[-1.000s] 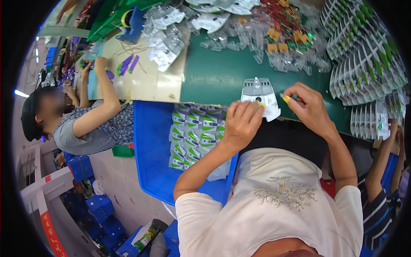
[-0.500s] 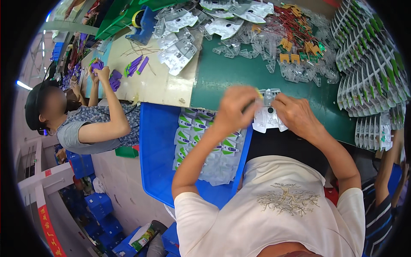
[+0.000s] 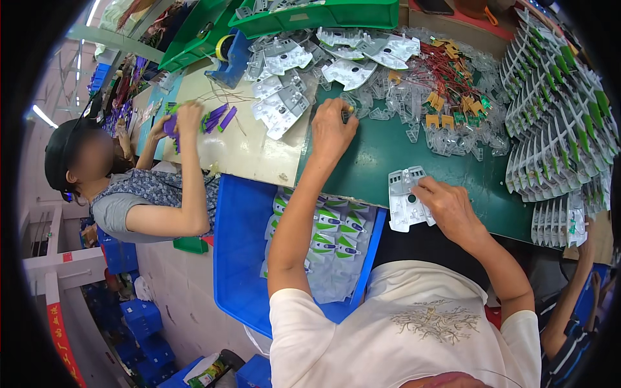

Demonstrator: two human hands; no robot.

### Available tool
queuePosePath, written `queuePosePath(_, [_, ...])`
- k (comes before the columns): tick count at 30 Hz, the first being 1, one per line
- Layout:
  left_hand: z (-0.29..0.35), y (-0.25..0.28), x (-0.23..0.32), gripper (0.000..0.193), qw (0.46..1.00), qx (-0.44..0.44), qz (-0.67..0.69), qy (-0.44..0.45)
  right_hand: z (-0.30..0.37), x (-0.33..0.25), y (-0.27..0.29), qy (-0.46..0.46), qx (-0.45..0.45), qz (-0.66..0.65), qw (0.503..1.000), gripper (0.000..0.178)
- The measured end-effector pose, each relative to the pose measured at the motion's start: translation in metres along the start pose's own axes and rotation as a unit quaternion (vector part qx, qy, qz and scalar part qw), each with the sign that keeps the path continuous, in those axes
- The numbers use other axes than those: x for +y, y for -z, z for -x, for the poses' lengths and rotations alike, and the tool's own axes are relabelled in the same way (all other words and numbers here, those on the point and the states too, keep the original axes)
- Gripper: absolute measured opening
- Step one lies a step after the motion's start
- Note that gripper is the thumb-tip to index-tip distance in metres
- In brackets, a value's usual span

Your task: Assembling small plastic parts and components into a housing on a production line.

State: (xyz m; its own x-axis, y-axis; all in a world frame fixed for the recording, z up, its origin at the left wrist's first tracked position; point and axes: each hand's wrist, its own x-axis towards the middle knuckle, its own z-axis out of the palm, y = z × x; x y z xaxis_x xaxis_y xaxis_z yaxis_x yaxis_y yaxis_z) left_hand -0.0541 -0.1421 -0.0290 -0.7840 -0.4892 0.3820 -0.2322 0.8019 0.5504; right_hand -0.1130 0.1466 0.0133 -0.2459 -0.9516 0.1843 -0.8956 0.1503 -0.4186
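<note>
My right hand (image 3: 451, 205) pinches the right edge of a silver-white plastic shell (image 3: 402, 199) with a dark round hole. The shell is at the front edge of the green table top (image 3: 362, 161). Farther forward and to the left, my left hand (image 3: 333, 129) is closed around a small dark object with a yellowish end (image 3: 348, 114); its kind cannot be made out. That hand is beside loose clear plastic pieces (image 3: 383, 111) and below several silver-white shells (image 3: 352, 72).
A blue bin (image 3: 236, 258) with bagged white-green parts stands left of my lap. Stacked white-green shells (image 3: 550, 129) rise at the right. Red-wired boards (image 3: 462, 107) lie at the back, near a green tray (image 3: 323, 16). A co-worker (image 3: 155, 200) handles purple pieces at the left.
My left hand has moved forward and left, away from the shell, with the small dark object. My right hand keeps hold of the shell. The whole view has shifted slightly.
</note>
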Motion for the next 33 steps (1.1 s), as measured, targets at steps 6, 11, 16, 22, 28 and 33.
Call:
queuePosePath(6, [0.046, 0.032, 0.039, 0.023, 0.996, -0.079, 0.038, -0.025, 0.004, 0.005, 0.002, -0.007, 0.006, -0.010, 1.000, 0.022])
queuePosePath(11, [0.096, 0.030, 0.082, 0.029, 0.971, -0.126, 0.144, -0.146, -0.004, 0.011, -0.001, 0.026, 0.008, 0.007, 1.000, 0.018])
queuePosePath(16, [0.094, 0.018, 0.086, 0.029, 0.961, -0.126, 0.082, -0.234, -0.004, 0.016, -0.002, 0.041, 0.012, 0.000, 0.999, 0.015])
queuePosePath(22, [0.099, 0.015, 0.093, 0.027, 0.952, -0.159, 0.019, -0.262, 0.001, 0.018, -0.009, 0.053, 0.056, -0.010, 0.997, 0.019])
queuePosePath(28, [0.109, -0.001, 0.098, 0.020, 0.970, -0.097, 0.020, -0.221, 0.000, 0.022, -0.014, -0.021, 0.075, -0.083, 0.994, 0.016])
queuePosePath(33, [0.118, -0.005, 0.102, 0.019, 0.978, -0.050, -0.003, -0.202, -0.001, 0.024, -0.004, -0.113, 0.057, -0.087, 0.988, 0.007])
